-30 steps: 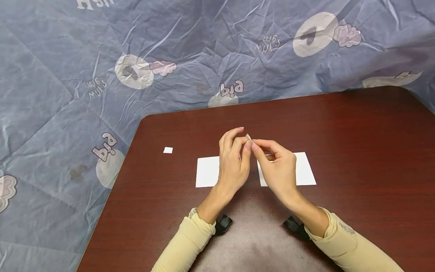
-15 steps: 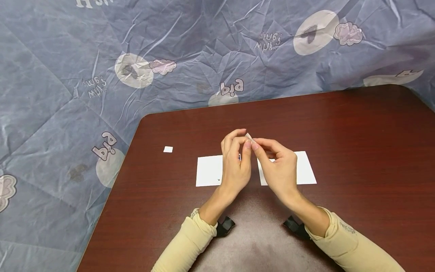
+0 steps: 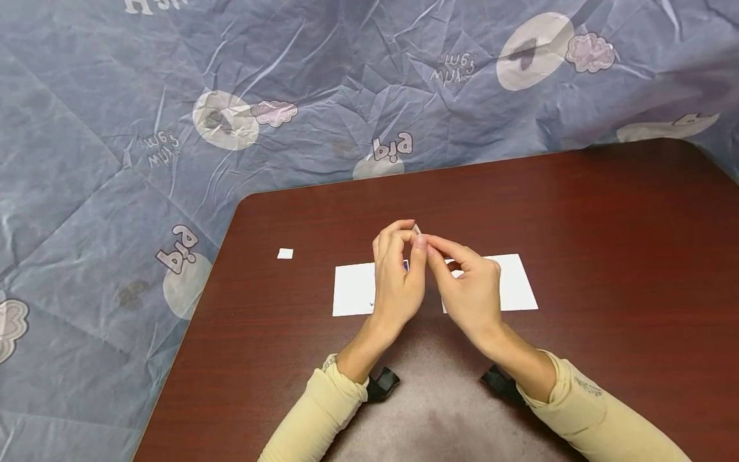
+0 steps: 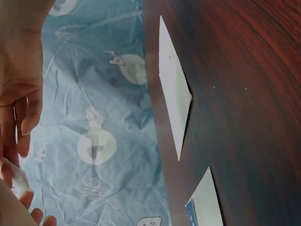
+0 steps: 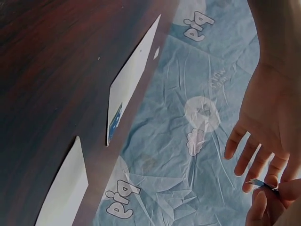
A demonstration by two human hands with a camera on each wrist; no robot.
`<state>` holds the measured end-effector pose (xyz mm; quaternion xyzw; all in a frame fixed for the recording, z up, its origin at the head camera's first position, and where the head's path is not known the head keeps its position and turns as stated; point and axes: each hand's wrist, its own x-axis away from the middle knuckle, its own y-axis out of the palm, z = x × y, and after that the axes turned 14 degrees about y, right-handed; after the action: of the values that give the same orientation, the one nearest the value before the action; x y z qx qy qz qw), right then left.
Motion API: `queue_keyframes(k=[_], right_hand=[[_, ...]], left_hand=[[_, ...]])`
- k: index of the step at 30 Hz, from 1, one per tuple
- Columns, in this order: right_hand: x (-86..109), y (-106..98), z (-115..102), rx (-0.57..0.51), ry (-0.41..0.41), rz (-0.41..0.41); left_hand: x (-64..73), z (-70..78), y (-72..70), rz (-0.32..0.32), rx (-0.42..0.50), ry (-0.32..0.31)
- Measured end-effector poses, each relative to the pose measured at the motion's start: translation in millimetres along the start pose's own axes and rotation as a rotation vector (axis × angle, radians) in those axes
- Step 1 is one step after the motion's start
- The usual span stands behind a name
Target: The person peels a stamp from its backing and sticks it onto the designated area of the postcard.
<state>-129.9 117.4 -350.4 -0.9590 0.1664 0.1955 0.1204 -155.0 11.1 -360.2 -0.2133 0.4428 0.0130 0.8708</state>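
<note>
Above the table, both hands meet fingertip to fingertip. My left hand (image 3: pixel 399 273) pinches a small whitish slip (image 3: pixel 417 229) between thumb and index finger, its other fingers raised. My right hand (image 3: pixel 475 292) pinches at the same slip with thumb and index finger. In the right wrist view the slip (image 5: pixel 257 182) has a bluish face; fingers cover most of it. Below my left hand lies a white rectangular card (image 3: pixel 354 290) with a blue patch (image 5: pixel 114 123) at one corner. Another white card (image 3: pixel 518 283) lies below my right hand, partly hidden by it.
A small white square (image 3: pixel 285 253) lies on the dark red-brown table (image 3: pixel 242 359), left of the cards. A blue printed sheet (image 3: pixel 323 83) hangs behind the table's far edge. Black straps (image 3: pixel 383 384) show at both wrists, below the light yellow sleeves (image 3: pixel 314 410).
Both hands stay at the same spot, fingertips shifting slightly. My right fingertips have edged left against my left thumb, and less of the slip shows between them.
</note>
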Motion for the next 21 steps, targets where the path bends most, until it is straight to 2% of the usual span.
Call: queue_keyframes(k=[5, 9, 12, 17, 21], right_hand=[[0.0, 1.0, 0.3, -0.016, 0.004, -0.013], [-0.3, 0.3, -0.4, -0.033, 0.02, -0.021], [0.0, 0.1, -1.0, -0.048, 0.037, -0.03], [0.4, 0.1, -1.4, -0.043, 0.047, -0.036], [0.9, -0.2, -2.6, -0.041, 0.045, -0.036]], left_hand=[[-0.3, -3.0, 0.7, 0.006, -0.117, 0.103], [-1.2, -6.1, 2.2, 0.024, -0.135, 0.179], [-1.8, -6.5, 2.7, 0.03, -0.137, 0.197], [-1.0, -5.2, 2.9, 0.026, -0.178, 0.194], [0.2, -4.0, 3.1, 0.04, -0.271, 0.197]])
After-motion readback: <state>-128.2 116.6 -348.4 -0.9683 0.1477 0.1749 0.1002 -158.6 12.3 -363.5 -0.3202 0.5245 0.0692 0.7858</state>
